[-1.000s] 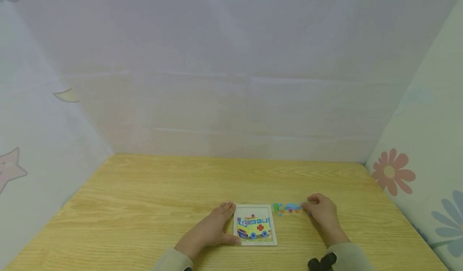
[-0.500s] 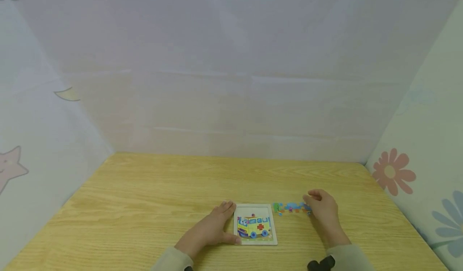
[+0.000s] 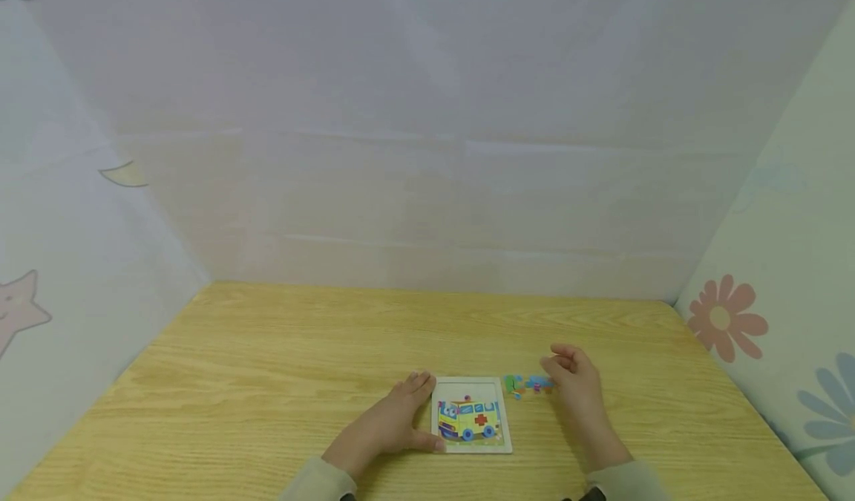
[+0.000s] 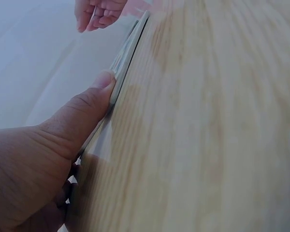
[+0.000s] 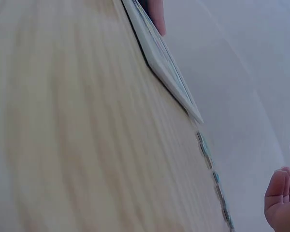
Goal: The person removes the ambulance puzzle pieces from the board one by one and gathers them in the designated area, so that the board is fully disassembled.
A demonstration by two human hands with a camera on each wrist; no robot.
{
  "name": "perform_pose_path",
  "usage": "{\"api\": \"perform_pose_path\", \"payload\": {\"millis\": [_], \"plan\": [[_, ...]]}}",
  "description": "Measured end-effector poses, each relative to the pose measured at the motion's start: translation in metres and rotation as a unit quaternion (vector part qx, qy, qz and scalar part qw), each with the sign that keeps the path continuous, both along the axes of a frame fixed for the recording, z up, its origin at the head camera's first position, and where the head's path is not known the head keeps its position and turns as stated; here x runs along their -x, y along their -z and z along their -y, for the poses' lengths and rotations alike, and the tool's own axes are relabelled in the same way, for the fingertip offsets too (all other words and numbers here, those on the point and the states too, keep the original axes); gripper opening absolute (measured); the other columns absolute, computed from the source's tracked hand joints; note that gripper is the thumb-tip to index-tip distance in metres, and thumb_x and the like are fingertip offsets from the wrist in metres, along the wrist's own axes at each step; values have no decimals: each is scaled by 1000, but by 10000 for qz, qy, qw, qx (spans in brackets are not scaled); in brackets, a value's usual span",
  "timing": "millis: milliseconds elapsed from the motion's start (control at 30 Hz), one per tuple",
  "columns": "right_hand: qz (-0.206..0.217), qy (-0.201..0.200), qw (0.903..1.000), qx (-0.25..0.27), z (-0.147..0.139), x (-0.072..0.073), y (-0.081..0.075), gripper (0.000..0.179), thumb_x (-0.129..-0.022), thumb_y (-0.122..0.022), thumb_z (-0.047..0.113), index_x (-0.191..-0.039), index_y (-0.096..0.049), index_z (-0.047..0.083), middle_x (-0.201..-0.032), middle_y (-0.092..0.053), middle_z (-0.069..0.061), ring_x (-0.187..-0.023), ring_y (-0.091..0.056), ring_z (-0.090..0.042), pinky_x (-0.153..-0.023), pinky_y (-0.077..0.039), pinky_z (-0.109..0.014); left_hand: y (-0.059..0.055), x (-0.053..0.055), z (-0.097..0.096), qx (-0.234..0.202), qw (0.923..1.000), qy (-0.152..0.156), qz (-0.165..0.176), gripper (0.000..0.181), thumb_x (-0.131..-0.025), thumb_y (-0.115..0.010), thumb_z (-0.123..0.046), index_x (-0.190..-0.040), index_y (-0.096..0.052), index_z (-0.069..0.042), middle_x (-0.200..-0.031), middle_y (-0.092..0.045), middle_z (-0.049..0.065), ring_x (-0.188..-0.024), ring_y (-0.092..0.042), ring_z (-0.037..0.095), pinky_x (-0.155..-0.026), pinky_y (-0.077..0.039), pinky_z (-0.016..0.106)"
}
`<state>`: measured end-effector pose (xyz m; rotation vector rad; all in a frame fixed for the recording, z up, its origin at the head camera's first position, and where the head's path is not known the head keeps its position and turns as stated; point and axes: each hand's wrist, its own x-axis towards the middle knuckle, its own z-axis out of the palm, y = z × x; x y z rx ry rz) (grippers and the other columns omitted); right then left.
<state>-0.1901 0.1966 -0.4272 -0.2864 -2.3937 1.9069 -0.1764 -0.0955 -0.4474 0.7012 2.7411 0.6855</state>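
Note:
A white-framed jigsaw puzzle (image 3: 481, 421) with a yellow ambulance picture lies on the table; pieces fill its lower part and the upper part is bare. My left hand (image 3: 394, 421) rests along its left side, the thumb on the near-left corner and straight fingertips at the far-left edge. In the left wrist view the left thumb (image 4: 84, 108) lies on the frame's edge. Above the right end of a row of loose jigsaw pieces (image 3: 537, 384), my right hand (image 3: 580, 393) hovers with loosely bent fingers. No piece shows between its fingertips in the right wrist view.
The wooden table (image 3: 320, 352) runs back to a pale hanging cloth (image 3: 427, 152). A right side wall carries printed flowers (image 3: 720, 318); the left one has a star (image 3: 23, 304) and a moon.
My right hand first drew up off the pieces, then shifted left, so the rightmost of them are now hidden or out of sight. The left hand and puzzle have stayed put.

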Motion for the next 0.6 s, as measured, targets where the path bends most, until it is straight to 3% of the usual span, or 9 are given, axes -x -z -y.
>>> {"api": "perform_pose_path", "payload": {"millis": [333,600], "plan": [[-27,-399,9987,-327,35,-4,-1,35,-90,-58,15,-122,-53,2,-107,-57,-9,-92,-54,-16,-77,-50,-23,-2,-1,-1,-14,10000,3,-15,103,-67,-69,-61,-144,-30,-3,-152,-23,14,-140,-18,34,-112,-22,49],[-566,-924,9917,-691,54,-5,1,24,-86,-64,10,-109,-63,3,-93,-63,-3,-88,-56,-13,-76,-48,-19,-3,-2,0,-51,10000,-41,22,102,-67,-70,-60,-144,-31,-4,-152,-24,13,-140,-19,34,-112,-23,50]]}}
